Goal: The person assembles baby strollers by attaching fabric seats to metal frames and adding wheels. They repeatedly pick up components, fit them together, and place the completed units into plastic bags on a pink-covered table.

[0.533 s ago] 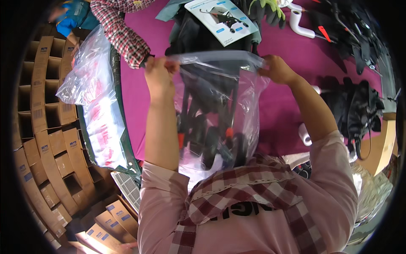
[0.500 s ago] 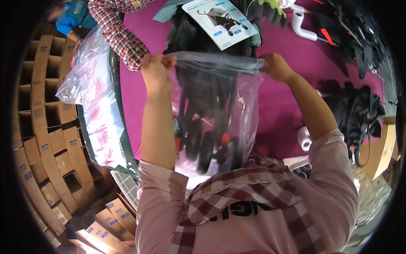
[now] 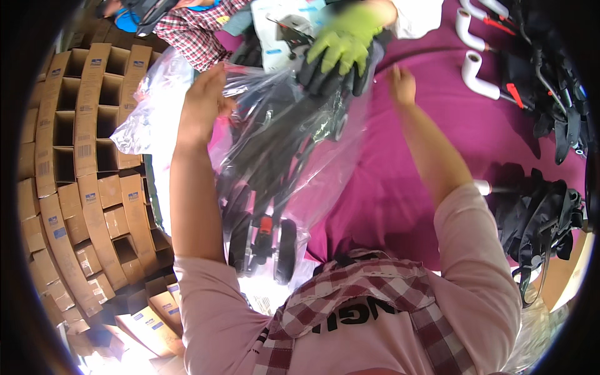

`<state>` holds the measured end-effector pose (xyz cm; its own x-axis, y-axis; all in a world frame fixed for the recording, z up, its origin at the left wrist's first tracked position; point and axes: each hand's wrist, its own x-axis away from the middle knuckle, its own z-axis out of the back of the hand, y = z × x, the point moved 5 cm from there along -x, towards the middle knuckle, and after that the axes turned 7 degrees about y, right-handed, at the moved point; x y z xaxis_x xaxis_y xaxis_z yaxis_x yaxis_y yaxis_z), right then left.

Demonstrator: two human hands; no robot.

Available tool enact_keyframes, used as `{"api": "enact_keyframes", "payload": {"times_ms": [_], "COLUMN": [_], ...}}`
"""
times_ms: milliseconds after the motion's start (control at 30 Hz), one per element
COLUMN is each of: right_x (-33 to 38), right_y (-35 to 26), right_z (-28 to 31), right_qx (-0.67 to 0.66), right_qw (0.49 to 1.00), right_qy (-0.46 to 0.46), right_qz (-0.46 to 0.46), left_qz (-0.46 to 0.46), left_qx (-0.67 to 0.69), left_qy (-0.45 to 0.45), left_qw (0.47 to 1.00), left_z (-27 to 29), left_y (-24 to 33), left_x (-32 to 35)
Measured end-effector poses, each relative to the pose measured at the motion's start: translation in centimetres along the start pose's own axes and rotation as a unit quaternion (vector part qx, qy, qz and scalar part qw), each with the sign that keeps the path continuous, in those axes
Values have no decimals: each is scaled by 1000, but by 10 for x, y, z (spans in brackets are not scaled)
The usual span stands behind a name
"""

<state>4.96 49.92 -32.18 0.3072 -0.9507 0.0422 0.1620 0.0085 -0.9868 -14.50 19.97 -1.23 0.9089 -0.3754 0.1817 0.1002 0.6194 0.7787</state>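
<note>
A folded black stroller (image 3: 262,150) lies inside a clear plastic bag (image 3: 334,165), its wheels (image 3: 285,250) and a red part toward me. My left hand (image 3: 205,103) is closed on the bag's edge at the far left of the stroller. My right hand (image 3: 402,85) is closed to the right of the bag, with purple cloth showing between them; what it holds, if anything, is hidden. Another person's hand in a green and dark grey glove (image 3: 340,53) presses on the far end of the stroller. Beside that glove a printed white and blue card (image 3: 278,47) rests on the stroller.
Purple cloth (image 3: 431,150) covers the table. Black stroller parts with white tubular pieces (image 3: 478,78) lie at the far right, more black folded frames (image 3: 540,219) nearer. Brown cartons (image 3: 87,131) are stacked at left. A person in a checked sleeve (image 3: 194,37) stands at far left.
The stroller and bag have shifted left and tilted, with the bag farther over the stroller. My left hand has moved left. The gloved hand has come onto the stroller's far end.
</note>
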Motion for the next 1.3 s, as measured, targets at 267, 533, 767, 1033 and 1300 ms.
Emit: {"api": "enact_keyframes", "payload": {"times_ms": [267,533,767,1033,1300], "right_x": [293,325,410,312,281], "right_y": [64,-86,-149,-72,-54], "right_z": [77,31,-122,73,340], "right_qx": [-94,-46,-96,426,504], "right_qw": [938,921,823,861,850], "right_qy": [-144,-266,-560,-158,151], "right_qz": [-300,-281,-3,227,22], "left_qz": [-191,-252,-233,-67,-97], "left_qx": [78,230,251,266,242], "left_qy": [-50,-206,-231,-210,-190], "left_qw": [977,917,911,938,947], "left_z": [72,75,100,75,8], "left_y": [-43,-116,-163,-238,-174], "left_x": [183,223,251,247,237]}}
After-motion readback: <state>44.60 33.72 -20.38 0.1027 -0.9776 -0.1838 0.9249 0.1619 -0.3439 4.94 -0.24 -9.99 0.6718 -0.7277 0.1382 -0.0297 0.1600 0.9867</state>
